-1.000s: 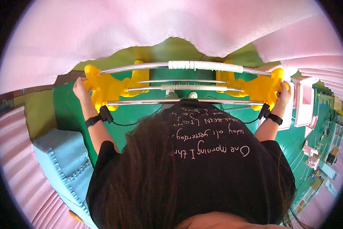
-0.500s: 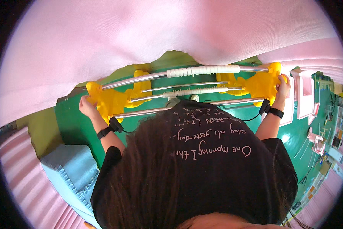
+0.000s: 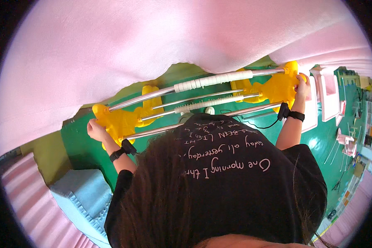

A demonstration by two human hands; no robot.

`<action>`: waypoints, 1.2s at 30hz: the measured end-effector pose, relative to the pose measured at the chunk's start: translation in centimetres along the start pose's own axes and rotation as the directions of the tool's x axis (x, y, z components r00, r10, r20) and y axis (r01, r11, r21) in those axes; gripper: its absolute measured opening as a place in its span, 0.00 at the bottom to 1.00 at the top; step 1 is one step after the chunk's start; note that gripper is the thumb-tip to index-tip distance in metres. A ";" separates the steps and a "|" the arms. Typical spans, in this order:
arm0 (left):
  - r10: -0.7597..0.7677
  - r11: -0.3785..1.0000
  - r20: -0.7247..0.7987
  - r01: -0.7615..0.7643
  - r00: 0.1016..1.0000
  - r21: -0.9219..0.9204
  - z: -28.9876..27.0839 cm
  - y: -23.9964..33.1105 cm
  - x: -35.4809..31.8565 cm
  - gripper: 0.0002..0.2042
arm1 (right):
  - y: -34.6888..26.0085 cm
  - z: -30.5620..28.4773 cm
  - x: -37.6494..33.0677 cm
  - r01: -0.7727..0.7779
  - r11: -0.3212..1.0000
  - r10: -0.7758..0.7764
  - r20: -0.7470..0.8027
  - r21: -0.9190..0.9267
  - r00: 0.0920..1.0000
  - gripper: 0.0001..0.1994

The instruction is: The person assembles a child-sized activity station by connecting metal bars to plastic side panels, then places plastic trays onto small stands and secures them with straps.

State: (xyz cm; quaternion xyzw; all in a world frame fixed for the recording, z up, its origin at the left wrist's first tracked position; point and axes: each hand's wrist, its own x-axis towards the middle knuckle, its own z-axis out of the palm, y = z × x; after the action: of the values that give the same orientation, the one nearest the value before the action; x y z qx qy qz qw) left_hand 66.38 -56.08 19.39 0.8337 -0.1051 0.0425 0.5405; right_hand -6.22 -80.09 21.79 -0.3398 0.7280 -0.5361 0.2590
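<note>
Green floor below, pink sheet [image 3: 153,58] now covers more of the view above the yellow-ended rack [image 3: 202,99], tilted left-down, left hand [image 3: 96,131] and right hand [image 3: 302,84] each gripping an end, so it's likely mid-carry.

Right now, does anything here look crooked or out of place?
Yes. The yellow rack sits tilted: the left hand holds its end lower than the right hand. Pink cloth hangs over its far side.

A green floor [image 3: 318,140] carries folded light blue bedding [image 3: 80,198] at lower left, striped pink fabric [image 3: 24,202] beside it, and small clutter along the right edge.
</note>
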 end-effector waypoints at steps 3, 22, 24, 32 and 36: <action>0.008 1.000 0.001 -0.008 1.000 0.029 0.1 -0.4 0.4 0.11 | 0.2 0.6 0.1 0.005 1.000 -0.005 -0.023 0.002 1.000 0.10; 0.091 0.967 -0.016 -0.085 0.996 0.239 3.1 -2.6 5.0 0.16 | -1.1 7.6 1.3 0.056 0.998 -0.056 0.037 -0.003 0.998 0.23; 0.001 0.994 0.072 -0.009 0.997 0.107 2.9 -4.8 6.4 0.19 | -0.5 7.8 0.6 -0.008 0.999 0.003 0.095 0.050 0.996 0.26; 0.030 0.988 0.085 -0.043 0.996 0.148 4.9 2.6 -3.3 0.33 | 3.9 4.6 0.3 0.255 0.959 -0.248 0.065 -0.127 0.967 0.29; 0.525 0.762 0.181 -0.554 0.831 0.335 6.6 -3.3 0.0 0.33 | 3.2 2.9 -0.7 0.218 0.976 -0.217 0.133 0.003 0.967 0.28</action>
State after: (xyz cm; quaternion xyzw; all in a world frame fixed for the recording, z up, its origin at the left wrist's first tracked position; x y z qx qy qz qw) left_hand 66.79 -60.76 13.72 0.8560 -0.3512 0.1833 0.3321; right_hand -4.34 -80.69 17.91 -0.4540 0.6708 -0.5331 0.2444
